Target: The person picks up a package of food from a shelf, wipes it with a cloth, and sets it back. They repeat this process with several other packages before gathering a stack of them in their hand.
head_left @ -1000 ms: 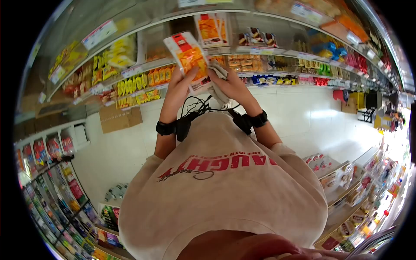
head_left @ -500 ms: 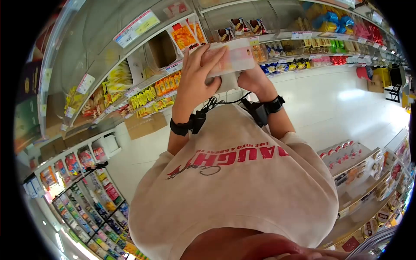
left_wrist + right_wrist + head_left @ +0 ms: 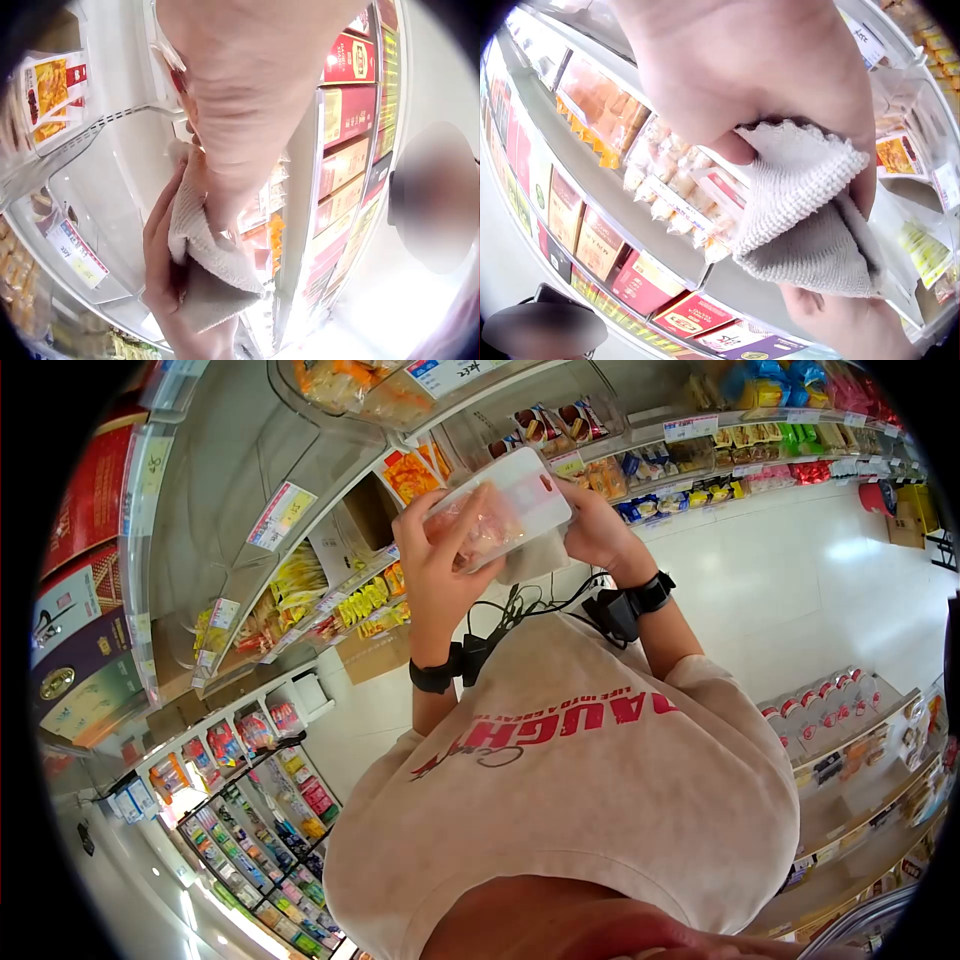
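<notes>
My left hand grips a flat packet, its fingers spread over the pale side with a clear window. The right hand is at the packet's other end and holds a light grey knitted cloth behind and below it. In the left wrist view, the cloth hangs folded between the hands, and most of the packet is hidden. From the right wrist, the hand has its thumb and fingers round the cloth, with the other hand below.
Shelves with clear bins and price tags curve round the hands. Orange packets stand just behind the held one. Boxed goods are at the left, a cardboard box is on the floor, and a person is at the right.
The packet has been turned from its orange printed side to its pale side, then tilted up at the right. The head view has swung left, bringing the boxed goods into sight.
</notes>
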The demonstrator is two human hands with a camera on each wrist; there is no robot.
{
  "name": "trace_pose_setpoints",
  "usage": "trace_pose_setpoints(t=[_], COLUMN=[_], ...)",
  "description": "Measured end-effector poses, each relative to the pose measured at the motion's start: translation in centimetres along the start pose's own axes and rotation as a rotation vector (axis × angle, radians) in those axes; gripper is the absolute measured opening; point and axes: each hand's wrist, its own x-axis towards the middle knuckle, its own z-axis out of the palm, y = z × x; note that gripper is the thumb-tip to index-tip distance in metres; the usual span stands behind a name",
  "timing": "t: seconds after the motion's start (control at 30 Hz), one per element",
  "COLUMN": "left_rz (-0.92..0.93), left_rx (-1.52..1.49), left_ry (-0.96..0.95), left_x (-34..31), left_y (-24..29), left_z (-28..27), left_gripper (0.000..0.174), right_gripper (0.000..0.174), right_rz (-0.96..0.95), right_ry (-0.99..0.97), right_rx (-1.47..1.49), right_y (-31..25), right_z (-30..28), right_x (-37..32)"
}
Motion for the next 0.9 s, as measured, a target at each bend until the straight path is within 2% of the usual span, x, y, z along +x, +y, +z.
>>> trace_pose_setpoints(t=[0.1,0.2,0.3,0.43,0.47,0.53,0.6,0.67,0.7,0.73,0.77,0.83,0.87,0.9], left_rz=[0.06,0.082,0.08,0.076,0.084,-0.074,-0.196,-0.283,-0.304,-0.335,-0.371,-0.265,-0.284,-0.303], left_rx=[0.013,0.022,0.03,0.059,0.062,-0.154,-0.38,-0.606,-0.581,-0.551,-0.528,-0.426,-0.431,-0.431], left_ry=[0.02,0.012,0.0,-0.079,-0.106,-0.121,-0.119,-0.089,-0.115,-0.15,-0.189,-0.119,-0.117,-0.115], left_x=[0.4,0.3,0.0,-0.6,-0.9,-1.9,-2.4,-2.3,-2.5,-2.9,-3.6,-4.6,-4.9,-5.0], left_y=[-0.5,-1.1,-1.3,-2.9,-3.5,-4.6,-4.9,-4.9,-6.0,-7.1,-8.3,-10.8,-11.7,-12.1], left_z=[0.0,0.0,-0.8,-2.5,-2.7,-2.7,-2.8,-3.5,-4.4,-4.9,-5.2,-5.8,-6.6,-7.3], left_gripper=[0.077,0.076,0.077,0.093,0.099,0.108,0.115,0.117,0.116,0.116,0.115,0.101,0.097,0.092], right_gripper=[0.044,0.045,0.045,0.038,0.032,0.037,0.047,0.05,0.052,0.049,0.047,0.044,0.04,0.04], right_rz=[-0.12,-0.154,-0.328,-0.742,-0.888,-1.11,-0.97,-0.944,-0.93,-0.895,-0.78,-0.54,-0.42,-0.409], right_ry=[0.091,0.184,0.365,0.536,0.437,0.121,-0.002,-0.075,-0.135,-0.162,-0.191,-0.216,-0.159,-0.057], right_rx=[-0.062,-0.146,-0.313,-0.798,-1.063,-1.538,-1.664,-1.804,-1.892,-1.813,-1.77,-1.676,-1.673,-1.718], right_y=[-0.6,-1.9,-2.0,-0.9,0.0,0.4,2.9,6.0,7.3,7.8,7.9,7.3,6.5,5.6], right_z=[-0.2,0.3,2.1,5.8,5.1,8.2,10.6,9.8,9.6,9.4,9.0,8.4,8.5,8.0], right_x=[-0.6,-1.5,-2.5,-3.7,-3.9,-3.4,-1.9,-0.5,0.6,1.0,1.1,1.0,0.4,0.1])
